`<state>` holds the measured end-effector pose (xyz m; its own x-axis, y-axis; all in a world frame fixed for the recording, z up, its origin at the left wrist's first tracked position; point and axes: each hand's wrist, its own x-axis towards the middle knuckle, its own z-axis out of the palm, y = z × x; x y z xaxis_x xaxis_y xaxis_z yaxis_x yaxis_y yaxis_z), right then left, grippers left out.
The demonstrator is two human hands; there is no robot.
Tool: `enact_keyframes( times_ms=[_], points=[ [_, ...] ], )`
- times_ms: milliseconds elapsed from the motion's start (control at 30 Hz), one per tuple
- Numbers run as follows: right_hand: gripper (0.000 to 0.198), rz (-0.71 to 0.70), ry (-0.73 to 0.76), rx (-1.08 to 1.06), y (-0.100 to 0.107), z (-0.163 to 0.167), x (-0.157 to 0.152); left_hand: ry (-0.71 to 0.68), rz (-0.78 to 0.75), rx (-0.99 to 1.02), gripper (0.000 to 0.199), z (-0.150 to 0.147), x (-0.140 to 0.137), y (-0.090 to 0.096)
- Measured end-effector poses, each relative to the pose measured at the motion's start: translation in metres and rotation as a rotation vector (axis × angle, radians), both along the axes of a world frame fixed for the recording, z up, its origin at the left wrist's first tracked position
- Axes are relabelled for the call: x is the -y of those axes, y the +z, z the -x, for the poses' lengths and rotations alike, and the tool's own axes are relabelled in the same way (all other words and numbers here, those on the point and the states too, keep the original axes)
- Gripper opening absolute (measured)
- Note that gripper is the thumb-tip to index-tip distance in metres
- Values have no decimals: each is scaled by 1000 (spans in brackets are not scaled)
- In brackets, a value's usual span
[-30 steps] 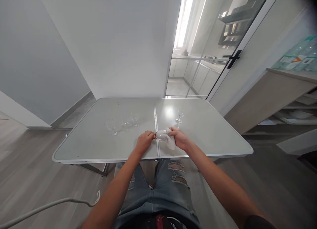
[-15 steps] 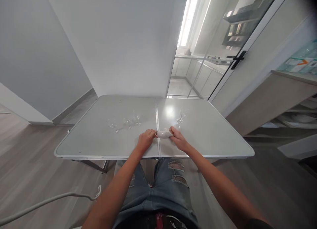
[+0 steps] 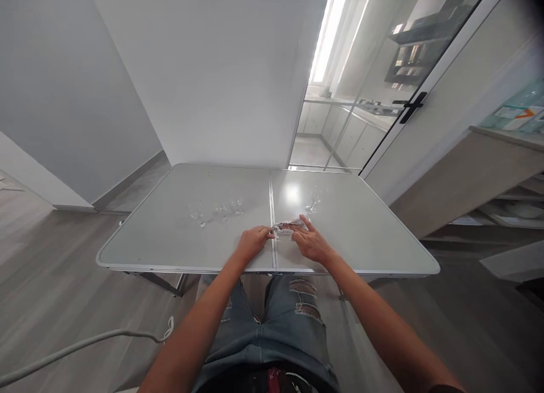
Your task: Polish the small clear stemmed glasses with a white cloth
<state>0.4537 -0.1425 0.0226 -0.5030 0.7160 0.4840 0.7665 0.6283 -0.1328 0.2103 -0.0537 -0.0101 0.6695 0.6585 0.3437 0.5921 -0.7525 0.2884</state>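
Near the front edge of the table, a crumpled whitish cloth (image 3: pixel 284 226) stretches between my hands across the table's centre seam. My left hand (image 3: pixel 254 241) is closed, with fingertips pinching the cloth's left end. At the other end my right hand (image 3: pixel 312 241) has its fingers in the folds and its thumb raised. Whether something clear lies inside the cloth I cannot make out. Just beyond my right hand is a clear wine glass (image 3: pixel 313 203). Several small clear glass pieces (image 3: pixel 223 211) are on the left half of the table.
The pale folding table (image 3: pixel 361 234) has a metal rim and stands against a white wall (image 3: pixel 212 87). A glass door with a black handle (image 3: pixel 412 106) is at the right, beside a wooden shelf (image 3: pixel 463 172) with bottles on top. A white cable (image 3: pixel 97 337) runs at lower left.
The whitish cloth was bunched smooth and rounded; now it is spread and crumpled. My right hand has opened somewhat, its thumb lifting and its fingers moving into the folds. My left hand stays in place.
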Motion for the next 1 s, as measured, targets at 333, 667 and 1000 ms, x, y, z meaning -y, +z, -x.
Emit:
enact_keyframes(
  times_ms=[333,667,1000],
  points=[
    [15,625,-318,-729,11,19,-16,34,-18,-68,21,0,2,1],
    [20,1219,-148,-1630,17,13,-24,49,-63,-9,26,2,1,-4],
    [7,768,-176,-1263,23,21,-12,88,-40,108,24,4,-1,-4]
  ],
)
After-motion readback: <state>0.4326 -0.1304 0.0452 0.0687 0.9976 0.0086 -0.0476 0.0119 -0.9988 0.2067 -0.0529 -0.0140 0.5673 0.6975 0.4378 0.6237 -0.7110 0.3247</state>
